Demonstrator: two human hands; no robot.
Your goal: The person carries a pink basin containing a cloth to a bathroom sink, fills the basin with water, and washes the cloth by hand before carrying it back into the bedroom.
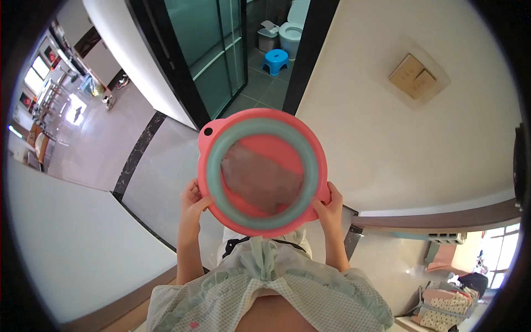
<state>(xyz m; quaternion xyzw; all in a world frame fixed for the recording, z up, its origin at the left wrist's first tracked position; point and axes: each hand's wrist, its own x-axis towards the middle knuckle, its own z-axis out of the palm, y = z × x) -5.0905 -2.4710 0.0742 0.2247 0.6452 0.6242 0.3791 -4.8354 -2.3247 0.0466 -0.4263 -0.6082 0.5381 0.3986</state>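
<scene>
I hold a round pink basin (263, 120) with a grey-green inner ring in front of my body, level. My left hand (192, 200) grips its left rim and my right hand (329, 206) grips its right rim. Inside the basin lies a wet brownish-pink cloth (260, 177), spread across the bottom. A small hole sits in the tab at the basin's upper left rim.
Ahead is a dark-framed glass door (213, 55) into a bathroom with a toilet (293, 30), a small bin (269, 37) and a blue stool (275, 60). A white wall with a switch plate (417, 76) is on the right. A tiled hallway runs left. Bags (442, 307) lie at lower right.
</scene>
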